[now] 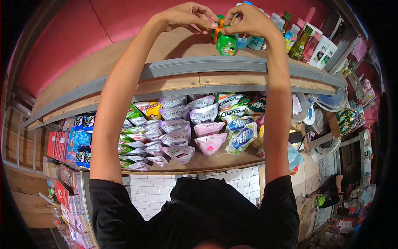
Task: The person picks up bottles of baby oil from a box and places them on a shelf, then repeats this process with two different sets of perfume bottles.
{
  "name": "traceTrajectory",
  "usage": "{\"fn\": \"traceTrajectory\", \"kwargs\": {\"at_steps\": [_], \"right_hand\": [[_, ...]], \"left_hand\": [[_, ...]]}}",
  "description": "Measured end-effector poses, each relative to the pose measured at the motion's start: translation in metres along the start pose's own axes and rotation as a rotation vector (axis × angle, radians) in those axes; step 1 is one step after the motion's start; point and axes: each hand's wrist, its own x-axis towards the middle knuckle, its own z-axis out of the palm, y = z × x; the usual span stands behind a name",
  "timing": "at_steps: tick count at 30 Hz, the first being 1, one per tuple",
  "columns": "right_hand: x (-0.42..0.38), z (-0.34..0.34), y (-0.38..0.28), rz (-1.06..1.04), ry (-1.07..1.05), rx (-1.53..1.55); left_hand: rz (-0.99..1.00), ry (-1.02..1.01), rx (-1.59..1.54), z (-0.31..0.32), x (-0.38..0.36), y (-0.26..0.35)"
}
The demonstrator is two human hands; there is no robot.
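On the upper wooden shelf (178, 45), a small green bottle (227, 45) with a printed label stands upright near the front rail. My right hand (252, 21) reaches down over it, thumb and fingers closed about its top. Just behind and to the left is an orange bottle (217, 30), partly covered by the hands. My left hand (188, 17) has its fingers bent, with thumb and index finger pinched together at the orange bottle's edge. Its grip there is partly hidden. Blue-tinted bottles (242, 41) stand right behind my right hand.
A grey metal rail (203, 63) runs along the shelf front below my forearms. More bottles, including a dark green one (301, 43) and white ones (327, 54), line the right end. Pouches (176, 133) fill the lower shelf. Another person (331, 189) is at lower right.
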Motion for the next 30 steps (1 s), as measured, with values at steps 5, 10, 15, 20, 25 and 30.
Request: {"fn": "traceTrajectory", "kwargs": {"at_steps": [5, 10, 15, 20, 25, 30], "right_hand": [[0.001, -0.001, 0.005, 0.054, -0.060, 0.027], [-0.002, 0.000, 0.002, 0.070, -0.038, -0.024], [-0.007, 0.003, -0.007, 0.194, -0.047, -0.145], [-0.003, 0.002, 0.006, 0.159, -0.117, -0.067], [-0.009, -0.005, -0.005, 0.179, -0.094, 0.082], [-0.002, 0.003, 0.008, 0.141, -0.115, -0.017]], "left_hand": [[-0.001, -0.010, 0.016, -0.001, 0.001, -0.003], [0.002, -0.016, 0.003, -0.001, 0.001, -0.003], [-0.015, -0.006, 0.014, 0.001, 0.000, -0.001], [-0.017, -0.027, 0.024, 0.001, 0.001, -0.005], [-0.002, -0.023, 0.001, 0.000, 0.000, -0.004], [-0.002, -0.036, 0.006, 0.000, 0.000, -0.004]]}}
